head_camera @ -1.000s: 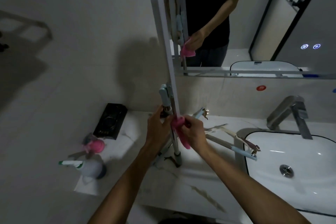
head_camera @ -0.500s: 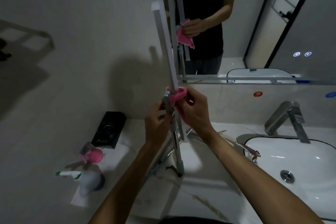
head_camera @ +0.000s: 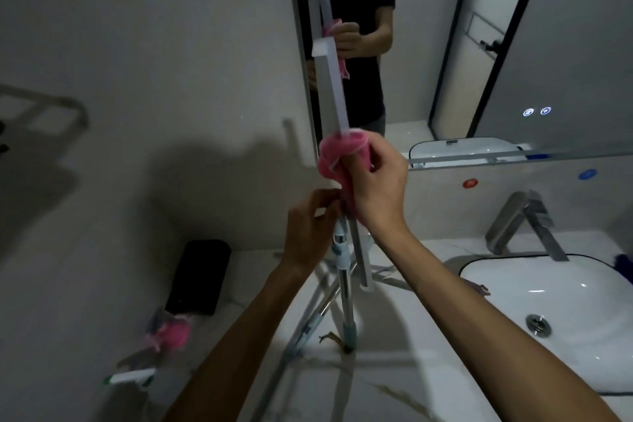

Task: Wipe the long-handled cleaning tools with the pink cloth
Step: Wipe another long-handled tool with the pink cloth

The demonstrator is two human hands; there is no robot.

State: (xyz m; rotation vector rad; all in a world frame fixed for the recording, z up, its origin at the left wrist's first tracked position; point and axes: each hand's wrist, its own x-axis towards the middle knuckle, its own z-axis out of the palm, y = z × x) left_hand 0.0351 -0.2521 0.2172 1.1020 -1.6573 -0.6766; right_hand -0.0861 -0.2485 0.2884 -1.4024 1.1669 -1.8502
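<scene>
So the right hand [head_camera: 375, 178] is gripping the pink cloth [head_camera: 337, 156], bunched tight around the white bar [head_camera: 331, 89] of the upright long-handled tool. The left hand [head_camera: 308, 233] is pinching the shaft just below the cloth, steadying it. The tool's foot [head_camera: 349, 336] is resting on the marble counter [head_camera: 394, 384], near the back edge, left of the sink [head_camera: 582, 288]. Its long axis is running nearly vertical, tilting slightly away toward the mirror [head_camera: 479, 44], and the unwiped stretch of bar is sitting straight above the cloth, so I'd guess the next stroke is along that line, with the right hand doing it. More handles [head_camera: 308, 322] are lying crossed on the counter behind. No readable writing anywhere; just red and blue dots by the faucet [head_camera: 524, 223].
</scene>
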